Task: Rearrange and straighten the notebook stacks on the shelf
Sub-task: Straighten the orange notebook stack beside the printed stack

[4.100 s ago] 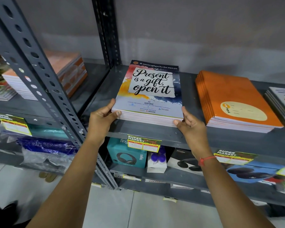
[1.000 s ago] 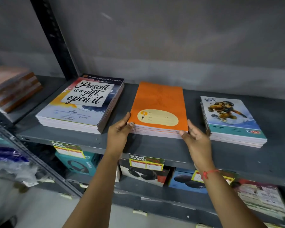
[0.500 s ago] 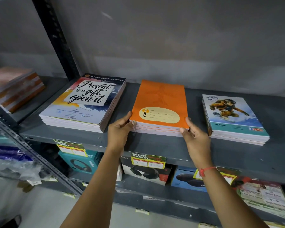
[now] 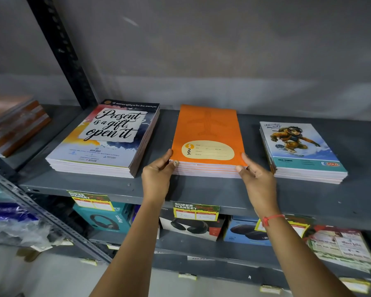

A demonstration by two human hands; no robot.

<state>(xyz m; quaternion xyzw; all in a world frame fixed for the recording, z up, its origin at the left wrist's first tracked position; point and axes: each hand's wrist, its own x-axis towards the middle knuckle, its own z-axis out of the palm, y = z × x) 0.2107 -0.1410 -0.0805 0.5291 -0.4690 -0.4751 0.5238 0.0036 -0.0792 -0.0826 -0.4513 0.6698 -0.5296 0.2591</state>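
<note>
Step in hand: squaring up the middle pile, the orange notebooks (image 4: 208, 138), on the grey shelf (image 4: 201, 189).

Nearest: left hand (image 4: 157, 177) on the pile's front-left corner, thumb on top of the cover edge, fingers curled against the side. Right hand (image 4: 256, 179) mirrors it on the front-right corner, thumb tip pressed on the front edge, fingers along the right side. Both hands part-closed, clamping the pile between them, not lifting it as far as I can tell.

Pile sits flat, set back from the shelf lip, back end near the wall. Edges look mostly flush.

Left of it, apart: the "Present is a gift" pile (image 4: 107, 140), angled slightly. Right, just beside the right-hand fingers: the cartoon-cover pile (image 4: 298, 151), its layers slightly fanned.

Next move, my read: let go of orange and shift to the cartoon pile; it needs side pressure to close the fanning.
</note>
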